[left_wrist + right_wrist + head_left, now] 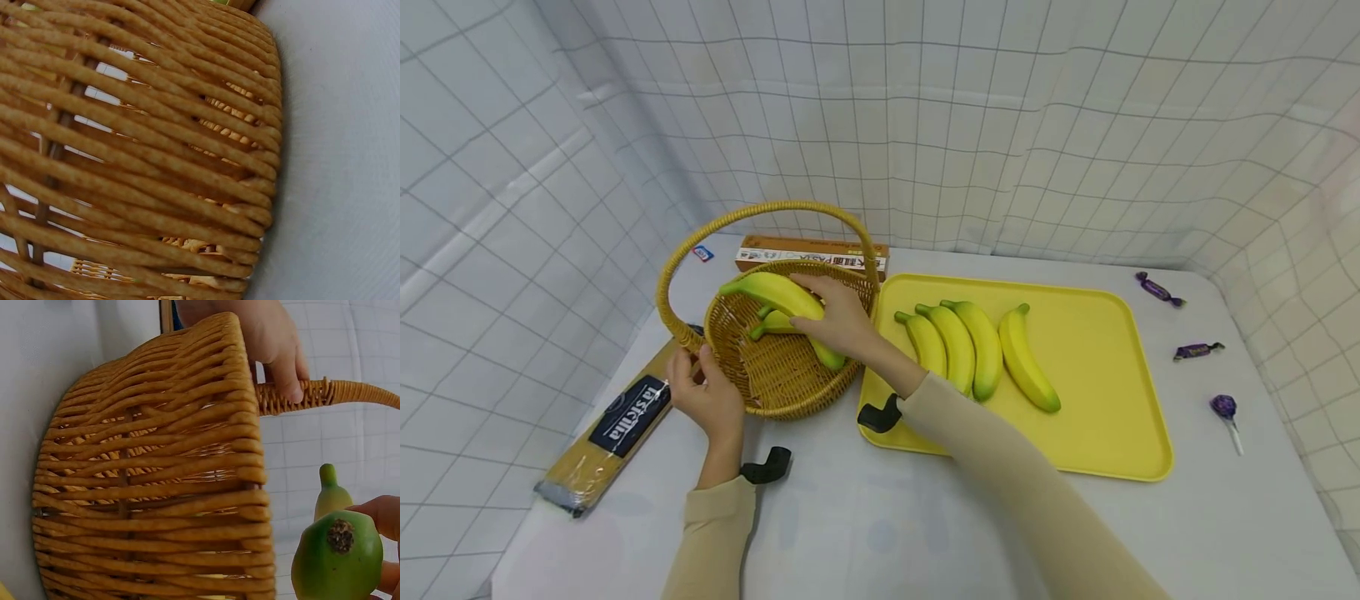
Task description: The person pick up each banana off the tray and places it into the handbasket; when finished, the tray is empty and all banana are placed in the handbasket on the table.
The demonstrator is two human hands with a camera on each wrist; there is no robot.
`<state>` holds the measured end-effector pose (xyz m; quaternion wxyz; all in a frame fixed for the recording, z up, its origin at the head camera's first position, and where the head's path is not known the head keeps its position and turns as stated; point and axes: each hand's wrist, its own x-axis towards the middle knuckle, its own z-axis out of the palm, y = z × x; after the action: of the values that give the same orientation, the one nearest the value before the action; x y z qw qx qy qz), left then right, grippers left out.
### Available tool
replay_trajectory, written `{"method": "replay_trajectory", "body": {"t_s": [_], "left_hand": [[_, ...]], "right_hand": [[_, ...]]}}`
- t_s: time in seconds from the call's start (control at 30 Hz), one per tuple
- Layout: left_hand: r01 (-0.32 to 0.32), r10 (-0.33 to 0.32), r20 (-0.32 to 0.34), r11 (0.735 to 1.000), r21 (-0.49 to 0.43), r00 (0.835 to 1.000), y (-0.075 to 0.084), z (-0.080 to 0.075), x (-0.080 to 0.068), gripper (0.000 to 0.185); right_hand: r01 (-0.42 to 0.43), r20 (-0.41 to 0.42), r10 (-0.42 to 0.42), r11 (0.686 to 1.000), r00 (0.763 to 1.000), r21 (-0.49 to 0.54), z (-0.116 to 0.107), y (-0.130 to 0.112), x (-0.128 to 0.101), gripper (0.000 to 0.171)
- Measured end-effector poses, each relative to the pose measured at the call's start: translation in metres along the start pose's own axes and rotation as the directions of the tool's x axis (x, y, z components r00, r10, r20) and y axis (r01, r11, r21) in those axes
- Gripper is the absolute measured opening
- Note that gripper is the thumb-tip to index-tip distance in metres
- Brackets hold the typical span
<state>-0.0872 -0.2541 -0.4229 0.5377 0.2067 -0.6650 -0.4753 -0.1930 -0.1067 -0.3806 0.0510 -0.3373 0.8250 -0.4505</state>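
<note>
A wicker basket (775,379) with a tall hoop handle (760,212) stands on the table left of a yellow tray (1097,400). My left hand (703,393) grips the basket's near-left rim where the handle joins; the right wrist view shows its fingers (278,353) curled over the handle (337,392). My right hand (838,321) holds a banana (775,293) over the basket's mouth, and its green end (337,556) fills the right wrist view's corner. A second banana (772,326) lies inside the basket. In the left wrist view only the basket wall (137,156) shows.
Several bananas (977,346) lie side by side on the tray. A pasta packet (613,429) lies left of the basket and a pasta box (812,252) behind it. Two wrapped sweets (1157,289) (1197,351) and a lollipop (1225,410) sit at the right. A checked curtain surrounds the table.
</note>
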Motion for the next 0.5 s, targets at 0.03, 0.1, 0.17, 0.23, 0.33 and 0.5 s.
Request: {"method": "replay_trajectory", "body": {"t_s": [0.03,0.1,0.17,0.23,0.33,0.5], "left_hand": [[-0.003,0.003,0.001,1.000,-0.001,1.000,0.000,0.000,0.000,0.022],[-0.010,0.010,0.002,1.000,-0.001,1.000,0.000,0.000,0.001,0.023],[-0.015,0.015,0.006,1.000,-0.004,1.000,0.000,0.000,0.001,0.023],[-0.016,0.016,0.009,1.000,-0.006,1.000,-0.001,0.000,0.001,0.023],[-0.011,0.012,0.015,1.000,-0.014,1.000,-0.002,-0.001,0.000,0.022],[-0.007,0.007,0.019,1.000,-0.019,1.000,0.000,-0.002,0.000,0.022]], "right_hand": [[0.001,0.005,-0.001,1.000,1.000,-0.011,0.003,0.001,0.002,0.060],[0.002,0.016,-0.001,1.000,1.000,-0.028,0.009,0.004,0.006,0.060],[-0.002,0.029,0.004,0.999,1.000,-0.054,0.014,0.007,0.010,0.061],[-0.005,0.049,0.009,0.998,0.999,-0.070,0.019,0.010,0.012,0.061],[-0.002,0.090,0.010,0.996,0.996,-0.089,0.025,0.014,0.015,0.061],[-0.004,0.158,0.019,0.995,0.987,-0.097,0.032,0.021,0.016,0.059]]}}
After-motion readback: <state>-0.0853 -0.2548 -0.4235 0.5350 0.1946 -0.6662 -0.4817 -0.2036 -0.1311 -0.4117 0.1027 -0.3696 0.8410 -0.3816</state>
